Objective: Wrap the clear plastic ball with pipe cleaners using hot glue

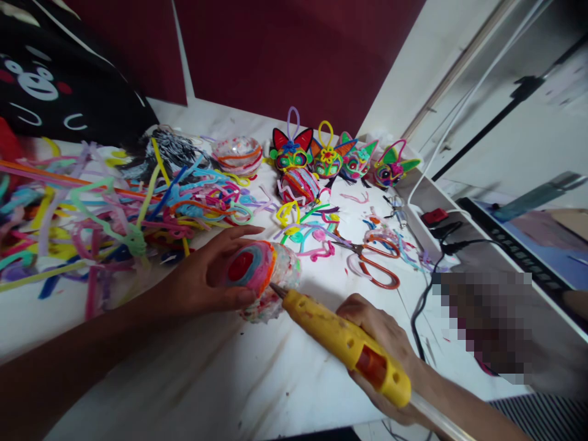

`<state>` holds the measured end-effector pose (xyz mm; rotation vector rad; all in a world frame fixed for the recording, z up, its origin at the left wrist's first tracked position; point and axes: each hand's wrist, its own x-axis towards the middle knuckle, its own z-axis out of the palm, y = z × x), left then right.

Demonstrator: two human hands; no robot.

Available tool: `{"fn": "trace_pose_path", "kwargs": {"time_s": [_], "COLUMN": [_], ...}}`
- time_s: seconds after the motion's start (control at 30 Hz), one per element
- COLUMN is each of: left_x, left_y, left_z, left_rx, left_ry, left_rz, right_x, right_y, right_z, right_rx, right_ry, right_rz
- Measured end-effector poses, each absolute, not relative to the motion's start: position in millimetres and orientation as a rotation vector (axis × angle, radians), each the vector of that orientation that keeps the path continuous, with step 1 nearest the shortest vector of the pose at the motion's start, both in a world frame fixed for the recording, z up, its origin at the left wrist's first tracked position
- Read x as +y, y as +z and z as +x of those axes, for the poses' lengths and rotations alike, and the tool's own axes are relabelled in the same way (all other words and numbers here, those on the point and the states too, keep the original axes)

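Colourful ball [261, 263] is being clasped by the left hand [195, 278], fingers curved around its side, left of the orange-handled scissors [359, 248] on the tabletop [206, 367]. Yellow glue gun [326, 324] is being gripped by the right hand [390, 331], fingers wrapped about it, partly hidden. Nozzle [279, 291] is being held at the ball's orange band; contact cannot be told.

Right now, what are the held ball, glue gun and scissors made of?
Ball: perhaps fuzzy pipe cleaners, from its soft-looking bands; its shiny lumps may be glue. Glue gun: probably plastic, smooth yellow shell. Scissors: likely metal blades, greyish; glossy orange handles, maybe plastic.
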<state>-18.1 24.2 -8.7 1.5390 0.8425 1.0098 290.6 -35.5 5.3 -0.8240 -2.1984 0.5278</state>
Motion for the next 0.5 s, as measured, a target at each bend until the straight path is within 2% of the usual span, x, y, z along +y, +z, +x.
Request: {"fn": "trace_pose_path", "kwargs": {"time_s": [0.23, 0.5], "left_x": [23.4, 20.6], "left_y": [-6.1, -8.2], "left_z": [-16.5, -17.2], "left_rx": [0.93, 0.866], "left_ry": [0.964, 1.008], "left_rz": [1.59, 1.645], "right_x": [-33.2, -31.2], "right_y": [14.4, 18.1], "right_z": [290.3, 292.8], "right_rx": [-2.194, -2.179], "right_ry": [0.443, 0.495], "right_rz": [-0.839, -0.947]}}
